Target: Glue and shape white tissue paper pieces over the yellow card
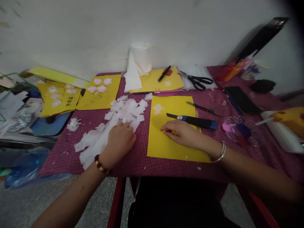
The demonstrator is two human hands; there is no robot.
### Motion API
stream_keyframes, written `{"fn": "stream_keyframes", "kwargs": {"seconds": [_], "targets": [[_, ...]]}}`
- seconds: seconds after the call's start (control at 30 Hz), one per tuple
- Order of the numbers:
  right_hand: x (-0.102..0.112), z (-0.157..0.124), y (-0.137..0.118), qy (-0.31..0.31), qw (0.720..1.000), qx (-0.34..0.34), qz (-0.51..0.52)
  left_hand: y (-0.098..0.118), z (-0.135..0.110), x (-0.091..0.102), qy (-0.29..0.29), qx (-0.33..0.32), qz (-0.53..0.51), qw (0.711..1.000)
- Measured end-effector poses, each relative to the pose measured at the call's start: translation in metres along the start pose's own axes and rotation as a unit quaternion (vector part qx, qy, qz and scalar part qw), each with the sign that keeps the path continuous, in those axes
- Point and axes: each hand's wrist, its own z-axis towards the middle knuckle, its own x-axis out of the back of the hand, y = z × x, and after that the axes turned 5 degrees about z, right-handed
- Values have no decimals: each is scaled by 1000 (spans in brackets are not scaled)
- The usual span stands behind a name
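Note:
My left hand [121,139] rests with curled fingers on a heap of torn white tissue paper [128,109]. Its fingertips are hidden, so what they hold, if anything, does not show. Over a yellow sheet of paper [166,147] lies my right hand [179,131], fingers loosely bent and slightly apart, with nothing visible in them. Just beyond that hand is a utility knife [198,121] with a dark blue handle and black blade. A slim dotted pen-like tool [203,108] lies above the knife. One pale tissue piece [157,109] sits on the sheet's upper left.
Yellow cards with pink flowers [99,90] stand at the left. Toward the wall are a tissue roll [142,58], a black marker [164,73] and scissors [198,80]. A phone [242,99], a paint palette [239,129] and a yellow glue gun [291,118] lie at right.

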Motion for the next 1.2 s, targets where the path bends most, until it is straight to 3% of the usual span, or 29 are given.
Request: {"fn": "stream_keyframes", "kwargs": {"seconds": [0.13, 0.2, 0.27, 0.37, 0.5, 0.6, 0.7, 0.8, 0.9, 1.03, 1.1, 1.2], "targets": [[1, -4, 3, -5, 1000, 2, -6, -1, 16, -2, 20, -1, -3, 1000], [1, -5, 4, 0, 1000, 1, 2, -15, 22, 2, 7, 33, -71, 997], [3, -4, 4, 1, 1000, 2, 16, -31, 24, 12, -24, 57, -207, 976], [5, 2, -2, -1, 999, -8, 52, -42, 20, 30, -54, 98, -458, 882], [5, 15, -18, -21, 987, -61, 149, -28, 10, 40, -72, 156, -659, 732], [1, 23, -29, -79, 937, -83, 330, -8, 7, 32, -77, 131, -714, 683], [-6, 27, -29, -22, 864, -102, 492, 13, 7, 21, -98, 117, -733, 663], [-9, 27, -20, 89, 842, -111, 520, 34, 11, 15, -119, 125, -745, 645], [-3, 22, -10, 135, 852, -117, 492, 53, 22, 18, -140, 125, -772, 607], [12, 10, -6, 158, 887, -120, 418, 71, 43, 22, -187, 127, -803, 551], [19, 4, -5, 171, 910, -126, 355, 78, 52, 19, -186, 117, -799, 559], [25, -5, 0, 208, 942, -120, 234, 88, 60, 10, -185, 86, -758, 620]]}}
